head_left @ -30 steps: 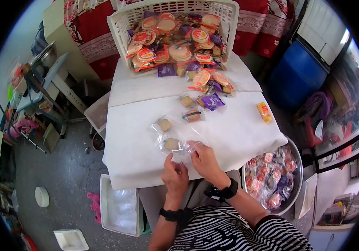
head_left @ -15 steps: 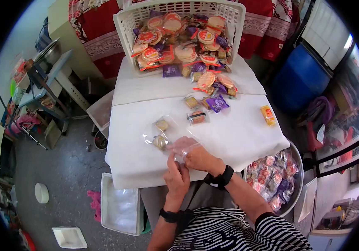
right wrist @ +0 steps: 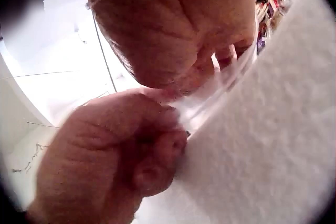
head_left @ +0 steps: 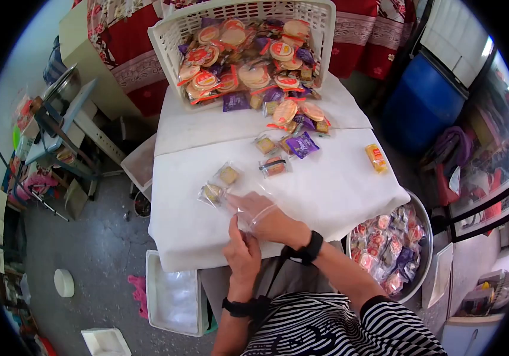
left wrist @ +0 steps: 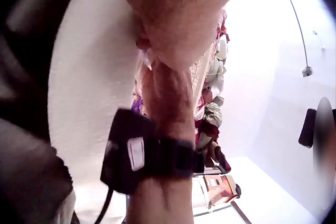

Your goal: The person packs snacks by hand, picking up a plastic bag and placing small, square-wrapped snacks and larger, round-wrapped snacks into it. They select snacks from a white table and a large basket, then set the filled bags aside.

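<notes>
A clear plastic bag (head_left: 244, 224) lies over the near part of the white-covered table. My left hand (head_left: 242, 254) pinches its near edge between thumb and fingers, and in the right wrist view those fingers are curled on the film. My right hand (head_left: 263, 218) reaches into the bag's mouth, fingers extended toward the left, with film across its back. Just beyond its fingertips are two small wrapped square biscuits, one (head_left: 212, 193) nearer and the other (head_left: 228, 174) behind it. Part of the right fingers is hidden under shiny plastic.
Farther back lie a wrapped biscuit with a dark band (head_left: 274, 167), a purple packet (head_left: 302, 145) and round wafers (head_left: 284, 113). A white basket (head_left: 329, 41) of packets leans at the back. A yellow packet (head_left: 376, 158) is at right; a metal basin (head_left: 428, 237) of filled bags stands below.
My right hand has moved left and slid into the bag, its fingers stretching out. The two square biscuits have shifted left and away from me. My left hand keeps holding the bag's edge.
</notes>
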Demonstrator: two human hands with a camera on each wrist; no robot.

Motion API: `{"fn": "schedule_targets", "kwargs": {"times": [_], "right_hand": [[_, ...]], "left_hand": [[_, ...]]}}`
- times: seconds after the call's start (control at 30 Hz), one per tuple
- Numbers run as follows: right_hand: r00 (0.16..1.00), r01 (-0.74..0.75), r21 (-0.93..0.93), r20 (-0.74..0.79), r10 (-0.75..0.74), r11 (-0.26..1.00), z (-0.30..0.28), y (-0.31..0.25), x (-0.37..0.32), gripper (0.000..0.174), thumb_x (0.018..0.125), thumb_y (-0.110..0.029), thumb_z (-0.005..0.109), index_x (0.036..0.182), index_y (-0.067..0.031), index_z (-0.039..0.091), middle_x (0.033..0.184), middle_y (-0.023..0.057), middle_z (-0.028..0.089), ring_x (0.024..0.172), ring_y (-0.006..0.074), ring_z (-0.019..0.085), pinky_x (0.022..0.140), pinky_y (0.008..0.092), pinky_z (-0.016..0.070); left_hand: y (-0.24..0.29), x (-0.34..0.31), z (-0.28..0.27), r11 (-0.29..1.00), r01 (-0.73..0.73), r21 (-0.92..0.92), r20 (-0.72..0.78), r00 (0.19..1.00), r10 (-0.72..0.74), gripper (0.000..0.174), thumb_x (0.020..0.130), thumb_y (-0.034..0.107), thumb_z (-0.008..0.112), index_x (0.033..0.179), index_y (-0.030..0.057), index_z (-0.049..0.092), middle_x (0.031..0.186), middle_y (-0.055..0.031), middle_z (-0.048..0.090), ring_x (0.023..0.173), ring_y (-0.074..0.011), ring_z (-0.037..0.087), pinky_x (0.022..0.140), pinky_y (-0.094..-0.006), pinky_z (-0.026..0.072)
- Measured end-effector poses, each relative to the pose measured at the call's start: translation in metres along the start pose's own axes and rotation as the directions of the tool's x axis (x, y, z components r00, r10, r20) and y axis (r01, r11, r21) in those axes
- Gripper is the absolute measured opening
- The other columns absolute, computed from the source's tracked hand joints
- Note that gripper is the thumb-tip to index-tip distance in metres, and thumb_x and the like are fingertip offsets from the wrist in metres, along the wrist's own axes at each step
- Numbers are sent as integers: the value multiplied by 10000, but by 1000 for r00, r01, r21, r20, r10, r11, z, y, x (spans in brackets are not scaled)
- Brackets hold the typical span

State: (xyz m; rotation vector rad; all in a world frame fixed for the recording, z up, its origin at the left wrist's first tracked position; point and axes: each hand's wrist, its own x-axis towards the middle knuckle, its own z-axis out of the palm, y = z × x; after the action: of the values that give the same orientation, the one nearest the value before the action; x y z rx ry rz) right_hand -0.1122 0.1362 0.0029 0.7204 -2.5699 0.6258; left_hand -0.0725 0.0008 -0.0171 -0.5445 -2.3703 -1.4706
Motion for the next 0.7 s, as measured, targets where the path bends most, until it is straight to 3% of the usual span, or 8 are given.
{"fn": "schedule_targets", "kwargs": {"times": [0.07, 0.17, 0.23, 0.3, 0.37, 0.43, 0.6, 0.7], "right_hand": [[1000, 19, 57, 12, -20, 998, -19, -12, -12, 364, 735, -110, 624, 1081, -3, 583, 1138, 101, 592, 872, 301, 537, 755, 388, 477], [997, -36, 229, 78, 18, 973, -49, -26, -38, 269, 757, -92, 608, 1010, -2, 596, 1044, 122, 618, 869, 317, 561, 757, 400, 478], [988, -117, 336, 138, 74, 935, -66, -27, -41, 217, 775, -81, 593, 979, -7, 602, 999, 128, 627, 875, 321, 573, 758, 405, 479], [812, -580, 319, 153, 563, 749, -85, -14, -29, 150, 798, -60, 573, 941, -31, 610, 980, 111, 631, 908, 301, 583, 768, 398, 484], [883, -402, 179, -183, 432, 898, -74, 22, -14, 92, 805, -61, 577, 888, -43, 613, 1006, 104, 627, 954, 303, 577, 761, 403, 491], [913, -350, 78, -195, 358, 934, -61, 53, -1, 94, 799, -69, 589, 885, -42, 613, 1026, 103, 624, 977, 306, 569, 752, 408, 496], [948, -319, -231, -56, 314, 919, -49, 68, 5, 300, 767, -18, 587, 1064, -42, 614, 1119, 100, 605, 1089, 312, 524, 772, 409, 503], [870, -448, -279, 84, 486, 849, -55, 65, 2, 305, 770, -39, 589, 1075, -28, 599, 1048, 105, 632, 999, 325, 569, 781, 417, 503]], "left_hand": [[-2, 1, -2, 998, 35, 48, 15, 999, -36, 502, 807, -5, 530, 1297, -62, 440, 699, -157, 577, 573, -344, 577, 502, -407, 429], [-9, -1, 5, 982, -126, 137, -42, 990, 133, 425, 799, -14, 531, 1222, -47, 522, 711, -160, 579, 578, -342, 572, 505, -416, 432], [-6, -1, 3, 983, -116, 141, -6, 993, 118, 393, 795, -13, 533, 1186, -38, 550, 717, -161, 581, 580, -343, 570, 509, -420, 434], [-6, -1, 3, 983, -110, 148, 34, 994, 106, 363, 791, -13, 535, 1150, -30, 578, 724, -162, 583, 582, -345, 567, 513, -425, 436], [-7, 3, 5, 975, -182, 126, -47, 981, 189, 346, 779, -45, 543, 1116, -15, 615, 632, -136, 541, 509, -268, 528, 473, -366, 399], [-6, 4, 4, 974, -182, 133, -42, 981, 189, 331, 779, -44, 544, 1099, -20, 622, 637, -137, 545, 515, -267, 533, 476, -364, 402], [-5, 3, 3, 981, -137, 136, -31, 989, 143, 306, 777, -44, 541, 1067, -29, 636, 652, -138, 558, 534, -265, 547, 488, -359, 413], [-5, 1, 3, 984, -131, 124, -30, 990, 136, 292, 790, -35, 545, 1068, -33, 632, 673, -145, 573, 547, -266, 556, 503, -355, 422]]}}
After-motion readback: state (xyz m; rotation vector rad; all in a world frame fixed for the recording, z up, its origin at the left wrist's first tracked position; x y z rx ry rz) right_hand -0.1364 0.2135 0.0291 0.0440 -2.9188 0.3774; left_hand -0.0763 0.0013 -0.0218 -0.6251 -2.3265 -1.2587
